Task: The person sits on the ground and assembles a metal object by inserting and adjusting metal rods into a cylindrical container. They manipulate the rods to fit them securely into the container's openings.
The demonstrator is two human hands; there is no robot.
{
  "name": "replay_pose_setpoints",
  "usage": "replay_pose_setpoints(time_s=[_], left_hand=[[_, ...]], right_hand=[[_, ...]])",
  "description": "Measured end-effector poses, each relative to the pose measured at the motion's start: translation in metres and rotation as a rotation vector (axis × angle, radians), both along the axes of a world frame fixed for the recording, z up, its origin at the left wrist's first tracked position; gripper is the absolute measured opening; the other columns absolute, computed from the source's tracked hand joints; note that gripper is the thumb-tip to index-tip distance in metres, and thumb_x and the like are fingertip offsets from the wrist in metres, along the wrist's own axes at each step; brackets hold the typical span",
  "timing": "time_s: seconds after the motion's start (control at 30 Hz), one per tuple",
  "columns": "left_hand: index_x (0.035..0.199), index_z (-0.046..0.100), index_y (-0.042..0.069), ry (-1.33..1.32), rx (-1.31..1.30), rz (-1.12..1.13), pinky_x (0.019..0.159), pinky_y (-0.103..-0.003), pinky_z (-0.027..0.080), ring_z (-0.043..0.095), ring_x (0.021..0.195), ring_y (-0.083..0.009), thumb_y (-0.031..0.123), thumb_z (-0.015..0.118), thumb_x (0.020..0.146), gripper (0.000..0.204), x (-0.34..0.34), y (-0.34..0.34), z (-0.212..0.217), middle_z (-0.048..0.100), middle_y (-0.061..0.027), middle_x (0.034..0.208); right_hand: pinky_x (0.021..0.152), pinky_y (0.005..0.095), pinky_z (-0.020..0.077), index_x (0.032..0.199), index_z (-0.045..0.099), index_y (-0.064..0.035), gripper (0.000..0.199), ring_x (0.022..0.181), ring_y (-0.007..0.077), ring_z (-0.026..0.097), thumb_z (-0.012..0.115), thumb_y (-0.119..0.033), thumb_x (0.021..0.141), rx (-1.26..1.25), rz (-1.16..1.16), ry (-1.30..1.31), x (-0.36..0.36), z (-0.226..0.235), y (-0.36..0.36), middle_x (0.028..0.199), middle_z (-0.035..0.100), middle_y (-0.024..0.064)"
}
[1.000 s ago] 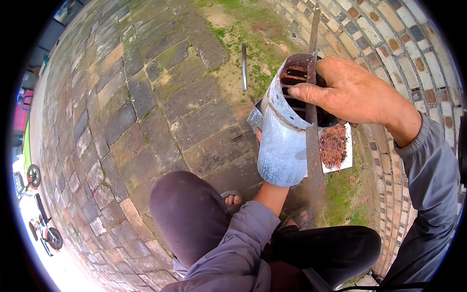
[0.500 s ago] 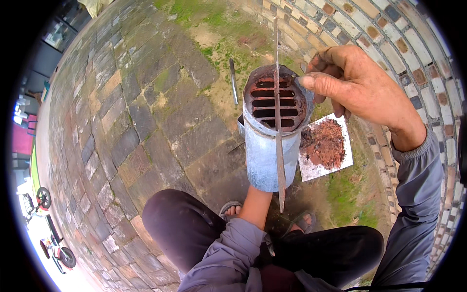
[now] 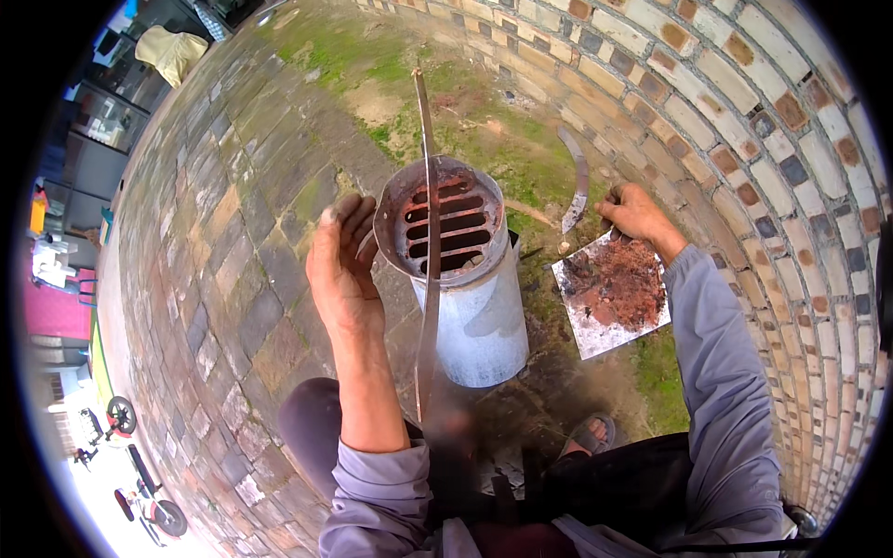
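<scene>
A grey-white sheet-metal cylinder stands in front of me, its top fitted with a rusty slotted grate. Across the opening runs a long thin metal strip, its ends reaching past the rim. My left hand is at the left of the rim, palm turned toward it, fingers loosely bent and holding nothing. My right hand is down at the far edge of a white square sheet heaped with reddish-brown rust flakes. Its fingers are curled together; what is between them is hidden.
A curved metal strip lies near the brick wall on the right. Stone paving with mossy patches spreads to the left. A sandalled foot is close to the cylinder's base. Small two-wheelers stand at far left.
The cylinder has come down and left, and my left hand has moved from beneath it to beside its rim. My right hand has gone from the rim down to the sheet of rust flakes.
</scene>
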State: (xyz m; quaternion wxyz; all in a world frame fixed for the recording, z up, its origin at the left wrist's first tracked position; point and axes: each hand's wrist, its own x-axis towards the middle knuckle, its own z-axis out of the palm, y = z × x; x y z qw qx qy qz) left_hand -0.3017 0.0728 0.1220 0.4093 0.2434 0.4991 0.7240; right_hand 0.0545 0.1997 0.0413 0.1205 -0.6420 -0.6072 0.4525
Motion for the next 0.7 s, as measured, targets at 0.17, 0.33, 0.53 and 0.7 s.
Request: replay_pose_setpoints(time_s=[0.17, 0.33, 0.53, 0.7], left_hand=[[0.129, 0.056, -0.008, 0.425, -0.076, -0.451, 0.091, -0.032, 0.049, 0.063, 0.105, -0.0200, 0.032, 0.067, 0.092, 0.055, 0.004, 0.034, 0.055, 0.067, -0.0173, 0.115], [0.125, 0.060, -0.007, 0.542, -0.161, -0.555, 0.090, -0.030, 0.049, 0.064, 0.097, -0.0162, 0.023, 0.074, 0.089, 0.049, 0.003, 0.033, 0.058, 0.069, -0.0119, 0.108], [0.118, 0.065, -0.005, 0.436, -0.154, -0.491, 0.081, -0.027, 0.051, 0.065, 0.087, -0.0128, 0.021, 0.073, 0.090, 0.039, 0.015, 0.036, 0.055, 0.072, -0.0086, 0.099], [0.104, 0.069, -0.003, 0.350, -0.259, -0.491, 0.065, -0.024, 0.047, 0.058, 0.071, -0.0088, 0.028, 0.075, 0.089, 0.035, 0.013, 0.044, 0.051, 0.067, -0.0023, 0.083]], right_hand=[[0.079, 0.0475, 0.0519, 0.091, 0.069, 0.0045, 0.040, 0.086, 0.0418, 0.068, 0.069, -0.035, 0.084, 0.219, 0.167, -0.421, 0.019, -0.084, 0.013, 0.094, 0.068, 0.0287], [0.079, 0.0519, 0.0503, 0.091, 0.067, 0.0061, 0.051, 0.089, 0.0472, 0.064, 0.070, -0.044, 0.082, 0.301, 0.145, -0.456, 0.009, -0.125, 0.025, 0.094, 0.066, 0.0320], [0.078, 0.0522, 0.0523, 0.097, 0.064, 0.0051, 0.055, 0.086, 0.0453, 0.067, 0.071, -0.047, 0.081, 0.317, -0.086, -0.472, -0.018, -0.166, 0.035, 0.092, 0.068, 0.0303], [0.079, 0.0495, 0.0535, 0.096, 0.064, 0.0058, 0.055, 0.089, 0.0434, 0.067, 0.074, -0.044, 0.077, 0.309, -0.118, -0.502, -0.023, -0.182, 0.036, 0.093, 0.068, 0.0294]])
